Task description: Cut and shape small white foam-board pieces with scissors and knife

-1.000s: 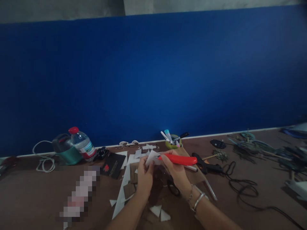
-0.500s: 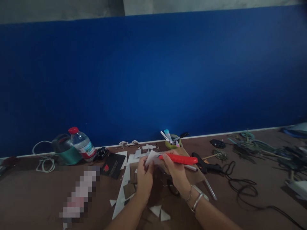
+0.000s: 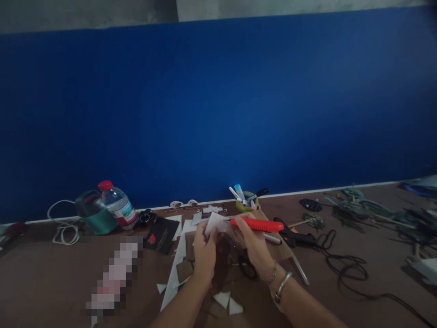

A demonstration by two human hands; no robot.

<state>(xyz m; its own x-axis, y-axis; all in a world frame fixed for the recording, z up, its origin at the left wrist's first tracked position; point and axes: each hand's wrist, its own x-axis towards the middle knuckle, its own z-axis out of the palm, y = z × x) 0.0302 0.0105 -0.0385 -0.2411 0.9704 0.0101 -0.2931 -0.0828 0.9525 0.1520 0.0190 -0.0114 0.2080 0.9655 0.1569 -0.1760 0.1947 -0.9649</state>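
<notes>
Between its thumb and fingers my left hand (image 3: pixel 205 248) grips a small white piece of paper or card (image 3: pixel 215 224). My right hand (image 3: pixel 254 243) is closed around a red utility knife (image 3: pixel 261 224), whose blade end points left at the right edge of the white piece. Whether the blade touches it I cannot tell. Under and around my hands are white sheets (image 3: pixel 172 282), a brown cardboard square (image 3: pixel 185 271) and small white offcuts (image 3: pixel 222 299). Scissors with a black handle (image 3: pixel 248 268) lie beside my right wrist.
A bottle with a red cap (image 3: pixel 119 207) leans at the left by a teal container (image 3: pixel 100 222). A green pen holder (image 3: pixel 246 205) stands near the blue wall. At the right lie a black glue gun (image 3: pixel 300 238), its looping cord and tangled greenery (image 3: pixel 368 212).
My right hand and the red knife have shifted slightly to the right, away from the white piece. My left hand has tilted the piece a little.
</notes>
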